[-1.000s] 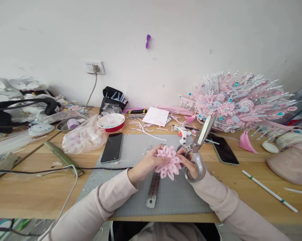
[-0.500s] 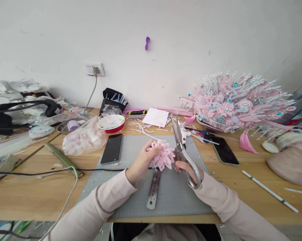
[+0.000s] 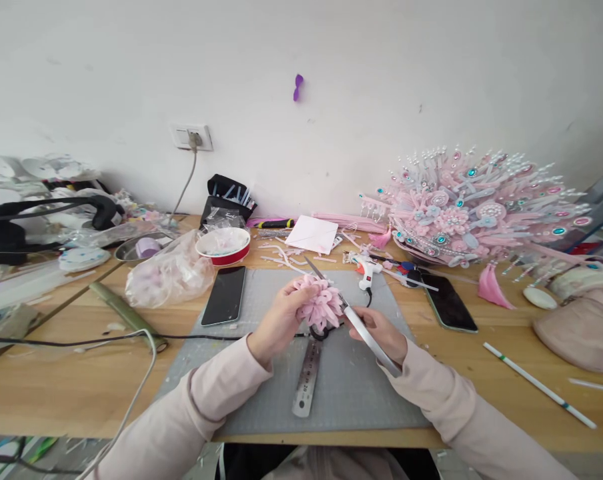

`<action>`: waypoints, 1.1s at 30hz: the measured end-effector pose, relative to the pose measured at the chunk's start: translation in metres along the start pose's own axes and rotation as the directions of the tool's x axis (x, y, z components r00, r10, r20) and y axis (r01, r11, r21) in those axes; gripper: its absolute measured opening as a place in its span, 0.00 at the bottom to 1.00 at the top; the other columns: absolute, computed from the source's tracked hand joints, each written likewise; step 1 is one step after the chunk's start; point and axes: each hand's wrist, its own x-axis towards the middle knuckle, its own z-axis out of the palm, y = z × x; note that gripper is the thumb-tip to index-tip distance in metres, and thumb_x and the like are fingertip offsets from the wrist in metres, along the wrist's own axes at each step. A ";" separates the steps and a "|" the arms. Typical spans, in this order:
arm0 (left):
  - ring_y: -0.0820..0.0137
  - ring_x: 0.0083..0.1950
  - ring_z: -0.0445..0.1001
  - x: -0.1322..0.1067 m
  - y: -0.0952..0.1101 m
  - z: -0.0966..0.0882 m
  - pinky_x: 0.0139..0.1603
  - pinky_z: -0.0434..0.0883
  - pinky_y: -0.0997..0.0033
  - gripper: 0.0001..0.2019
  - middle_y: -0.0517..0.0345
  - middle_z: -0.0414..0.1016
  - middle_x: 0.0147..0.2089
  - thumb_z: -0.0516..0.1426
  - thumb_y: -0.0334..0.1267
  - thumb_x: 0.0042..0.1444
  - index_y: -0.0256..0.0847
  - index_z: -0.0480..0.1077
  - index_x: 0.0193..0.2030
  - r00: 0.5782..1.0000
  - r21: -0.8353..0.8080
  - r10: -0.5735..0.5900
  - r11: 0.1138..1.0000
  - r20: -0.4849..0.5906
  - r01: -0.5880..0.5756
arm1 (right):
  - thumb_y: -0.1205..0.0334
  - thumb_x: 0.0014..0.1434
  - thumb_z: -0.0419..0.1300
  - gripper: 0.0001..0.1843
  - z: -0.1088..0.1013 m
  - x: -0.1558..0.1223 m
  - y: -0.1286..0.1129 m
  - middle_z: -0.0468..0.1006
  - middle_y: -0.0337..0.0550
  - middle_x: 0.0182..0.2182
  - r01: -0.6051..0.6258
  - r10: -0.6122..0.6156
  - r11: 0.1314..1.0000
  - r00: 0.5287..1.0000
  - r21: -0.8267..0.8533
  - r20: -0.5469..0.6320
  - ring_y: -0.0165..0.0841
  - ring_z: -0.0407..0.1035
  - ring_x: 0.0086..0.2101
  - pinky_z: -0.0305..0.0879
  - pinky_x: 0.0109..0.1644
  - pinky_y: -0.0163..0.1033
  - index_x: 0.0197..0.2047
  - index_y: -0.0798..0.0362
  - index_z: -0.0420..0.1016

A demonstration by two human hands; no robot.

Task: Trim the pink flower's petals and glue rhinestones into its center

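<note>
Pinched in my left hand is a pink fuzzy flower with many looped petals, raised above the grey cutting mat. My right hand grips a pair of large silver scissors. Their blades lie at the flower's upper right side, pointing up and left, partly behind the petals. Whether the blade edges touch a petal I cannot tell. Below the flower, a steel ruler rests on the mat.
A white glue gun lies behind my right hand. Phones lie left and right of the mat. A red-rimmed white bowl and white paper sit behind. At right stands a jewelled pink headdress. A black cable crosses the table.
The scissors have swung left and down, from nearly upright beside the flower to lying against its upper right. The flower has turned slightly in my left hand.
</note>
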 end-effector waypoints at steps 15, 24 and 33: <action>0.76 0.23 0.71 0.002 0.000 -0.001 0.26 0.66 0.77 0.08 0.61 0.72 0.23 0.60 0.38 0.47 0.37 0.66 0.27 0.994 -0.004 0.060 0.998 -0.087 -0.061 | 0.58 0.36 0.64 0.17 -0.003 -0.002 0.000 0.67 0.37 0.25 0.040 -0.036 0.980 0.999 -0.192 0.027 0.29 0.60 0.28 0.57 0.30 0.33 0.32 0.55 0.72; 0.75 0.21 0.70 -0.001 -0.001 0.003 0.23 0.65 0.77 0.08 0.61 0.72 0.22 0.59 0.39 0.48 0.38 0.64 0.28 0.981 0.035 0.148 0.989 -0.124 -0.144 | 0.64 0.39 0.62 0.10 -0.008 -0.003 0.001 0.61 0.34 0.25 0.080 -0.095 0.929 0.995 -0.361 -0.024 0.25 0.56 0.25 0.58 0.29 0.31 0.27 0.55 0.66; 0.76 0.19 0.67 -0.001 0.000 0.003 0.22 0.64 0.77 0.12 0.63 0.72 0.22 0.61 0.44 0.45 0.38 0.65 0.29 0.987 0.081 0.116 0.991 -0.108 -0.107 | 0.63 0.41 0.62 0.11 -0.025 -0.003 -0.005 0.56 0.32 0.23 0.160 -0.165 0.818 0.985 -0.553 0.041 0.24 0.53 0.24 0.56 0.25 0.30 0.24 0.54 0.61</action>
